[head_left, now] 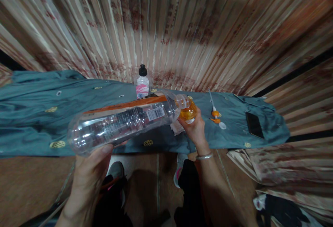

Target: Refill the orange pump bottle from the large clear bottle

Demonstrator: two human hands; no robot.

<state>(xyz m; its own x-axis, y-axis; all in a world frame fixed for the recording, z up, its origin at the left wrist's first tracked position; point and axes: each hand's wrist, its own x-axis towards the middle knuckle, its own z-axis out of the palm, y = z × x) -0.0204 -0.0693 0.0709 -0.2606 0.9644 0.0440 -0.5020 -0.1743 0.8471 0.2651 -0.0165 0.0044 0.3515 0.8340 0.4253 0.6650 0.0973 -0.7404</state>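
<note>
A large clear bottle (122,124) is held tipped by the left hand (91,171), fingers closed round its base, mouth at three o'clock meeting a small orange bottle (187,112) gripped by the right hand (195,129) above the desk (39,116). Pouring is judged underway; steady alignment is called for.

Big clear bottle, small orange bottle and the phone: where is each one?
Big clear bottle (122,124), head view, middle of its tilted body.
Small orange bottle (187,113), head view, its orange body above the right hand's fingers.
Phone (254,125), head view, centre of its dark screen.

A black-capped bottle (142,83), a pump dispenser (215,112) and a phone (254,125) are laid on teal cloth (39,116).
</note>
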